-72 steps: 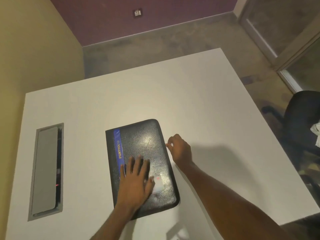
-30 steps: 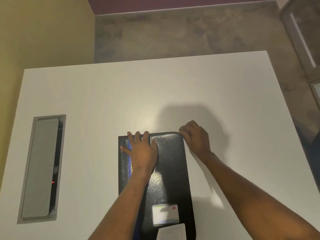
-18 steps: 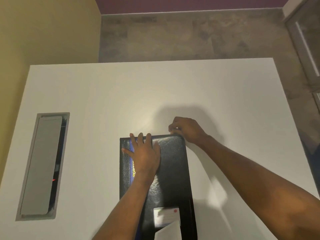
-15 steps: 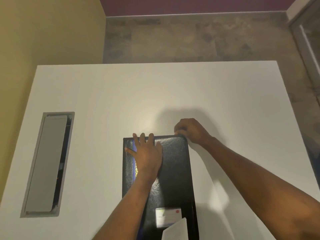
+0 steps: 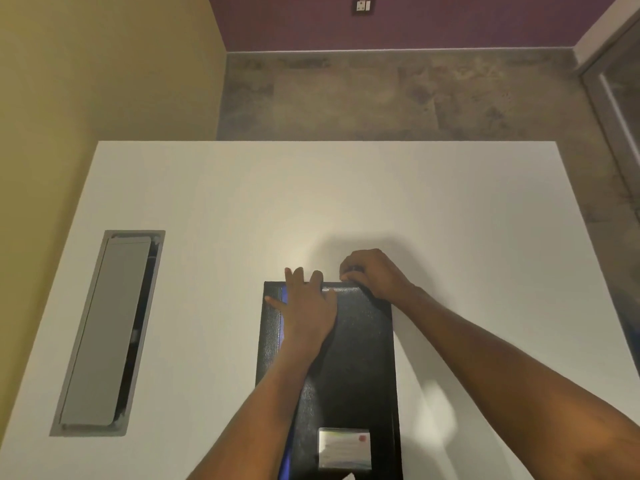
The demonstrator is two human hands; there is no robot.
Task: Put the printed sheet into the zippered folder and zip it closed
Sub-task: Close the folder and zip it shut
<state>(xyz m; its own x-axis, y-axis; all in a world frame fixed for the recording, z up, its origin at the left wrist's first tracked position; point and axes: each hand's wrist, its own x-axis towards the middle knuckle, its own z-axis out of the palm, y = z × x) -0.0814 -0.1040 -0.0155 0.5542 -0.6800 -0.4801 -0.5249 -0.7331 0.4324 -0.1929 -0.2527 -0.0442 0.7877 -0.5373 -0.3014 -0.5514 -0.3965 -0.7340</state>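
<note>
A black zippered folder lies closed and flat on the white table, its long side running away from me. It has a blue stripe along its left side and a clear card pocket near my end. My left hand presses flat on the folder's far left part, fingers spread to the far edge. My right hand is at the far edge near the right corner, fingers pinched on the zipper pull there. The printed sheet is not visible.
A grey cable hatch is set into the table on the left. A yellow wall stands at the left, a purple wall with a socket at the back. A small white scrap shows at the bottom edge.
My right hand has slid left along the folder's far edge from the right corner. My left hand stays pressed on the folder. The camera has tilted up a little.
</note>
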